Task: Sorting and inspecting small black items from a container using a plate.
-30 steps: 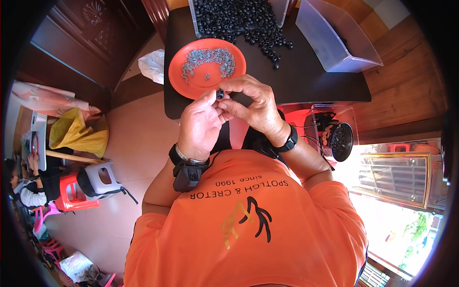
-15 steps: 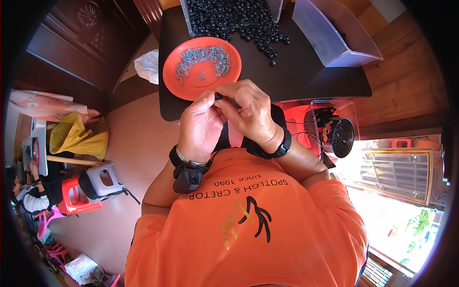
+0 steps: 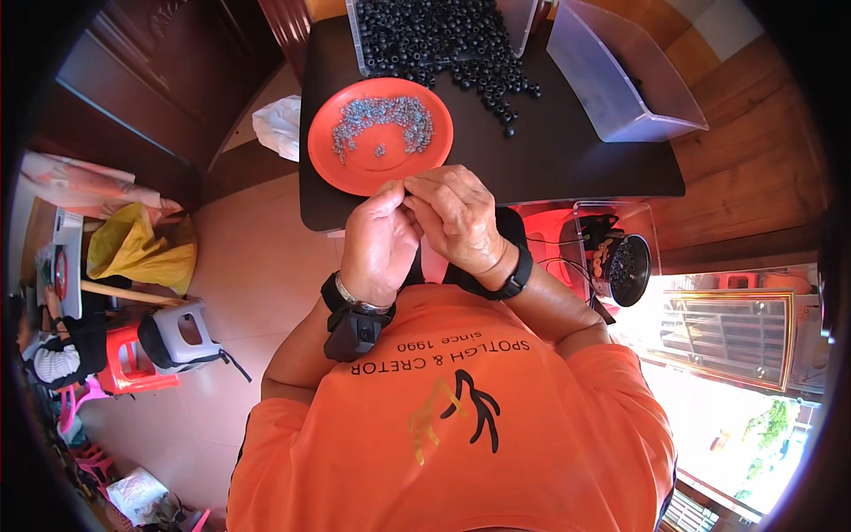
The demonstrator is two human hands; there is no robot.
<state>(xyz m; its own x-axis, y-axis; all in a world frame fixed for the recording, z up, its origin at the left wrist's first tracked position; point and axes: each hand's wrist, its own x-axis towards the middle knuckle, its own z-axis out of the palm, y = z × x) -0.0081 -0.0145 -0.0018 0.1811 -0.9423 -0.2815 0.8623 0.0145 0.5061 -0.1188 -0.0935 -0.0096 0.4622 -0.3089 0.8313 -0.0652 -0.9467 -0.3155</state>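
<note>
My left hand and my right hand meet at their fingertips just in front of the table's near edge. Both are closed in a pinch, thumbs and fingers pressed together. A small black bead-like part showed between them half a second ago; my fingers cover it now. Right beyond my fingertips lies an orange-red plate with many tiny grey metallic pieces heaped in an arc. Farther back, a clear bin spills a mass of black round bead-like parts onto the dark table.
A translucent bin stands at the table's right. Below that end, a black pan-like container holds small pieces near cables. On the left floor are stools and a yellow bag. A white bag lies beside the table.
The table and its contents sit slightly lower in view. My right fingers have closed over the small black part, which was visible before and is now hidden.
</note>
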